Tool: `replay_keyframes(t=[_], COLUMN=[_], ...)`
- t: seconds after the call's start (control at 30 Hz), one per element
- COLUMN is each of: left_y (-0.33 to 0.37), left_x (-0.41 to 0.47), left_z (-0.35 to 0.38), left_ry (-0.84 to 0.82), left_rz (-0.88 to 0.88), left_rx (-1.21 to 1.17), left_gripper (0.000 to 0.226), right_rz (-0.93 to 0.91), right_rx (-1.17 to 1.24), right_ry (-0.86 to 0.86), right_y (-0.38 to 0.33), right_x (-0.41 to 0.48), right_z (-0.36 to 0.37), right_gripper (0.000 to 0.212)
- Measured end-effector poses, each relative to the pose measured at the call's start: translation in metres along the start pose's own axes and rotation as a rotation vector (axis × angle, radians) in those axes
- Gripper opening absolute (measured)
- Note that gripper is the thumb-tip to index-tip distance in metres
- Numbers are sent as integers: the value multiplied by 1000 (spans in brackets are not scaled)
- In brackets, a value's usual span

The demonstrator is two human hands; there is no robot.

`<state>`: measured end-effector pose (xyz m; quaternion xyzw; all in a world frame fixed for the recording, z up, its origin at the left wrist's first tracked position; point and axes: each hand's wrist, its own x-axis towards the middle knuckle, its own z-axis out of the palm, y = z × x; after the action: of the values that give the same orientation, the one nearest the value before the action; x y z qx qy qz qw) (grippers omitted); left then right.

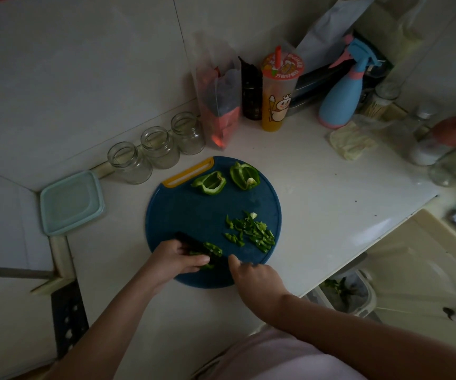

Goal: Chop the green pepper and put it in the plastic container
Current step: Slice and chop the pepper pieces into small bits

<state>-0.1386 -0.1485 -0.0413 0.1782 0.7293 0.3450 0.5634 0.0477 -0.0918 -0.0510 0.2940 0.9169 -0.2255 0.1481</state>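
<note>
White counter (317, 204), blue board (191, 212): at its near edge I see the left hand (178, 260) holding a pepper piece (213, 249), the right hand (257, 277) gripping the knife (187, 240).

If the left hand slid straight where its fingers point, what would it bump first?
Most likely the right hand, whose raised finger sits just ahead of the left hand's fingertips. The knife is close too; depth is unclear.

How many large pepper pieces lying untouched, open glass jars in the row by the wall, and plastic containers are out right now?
Large pepper pieces: 2
Open glass jars: 3
Plastic containers: 1
Total: 6
</note>
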Motion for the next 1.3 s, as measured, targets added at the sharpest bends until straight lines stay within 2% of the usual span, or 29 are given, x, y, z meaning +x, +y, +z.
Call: replay_keyframes(t=[0.67, 0.93, 1.07, 1.17, 1.3], left_y=[8, 3, -1, -4, -8], left_x=[7, 1, -4, -7, -6], left_z=[-2, 3, 5, 7, 12], left_ry=[4, 55, 76, 79, 83], left_rz=[-45, -33, -16, 1, 3], left_rx=[67, 96, 103, 95, 81], left_gripper=[26, 34, 51, 46, 42], right_rz=[36, 66, 173, 231, 274], right_rx=[95, 125, 306, 489, 569], right_ry=[-63, -68, -54, -12, 75], right_y=[-5, -23, -18, -8, 8], right_x=[13, 41, 43, 40, 29], right_z=[-5, -9, -9, -9, -8], right_gripper=[35, 30, 31, 27, 23])
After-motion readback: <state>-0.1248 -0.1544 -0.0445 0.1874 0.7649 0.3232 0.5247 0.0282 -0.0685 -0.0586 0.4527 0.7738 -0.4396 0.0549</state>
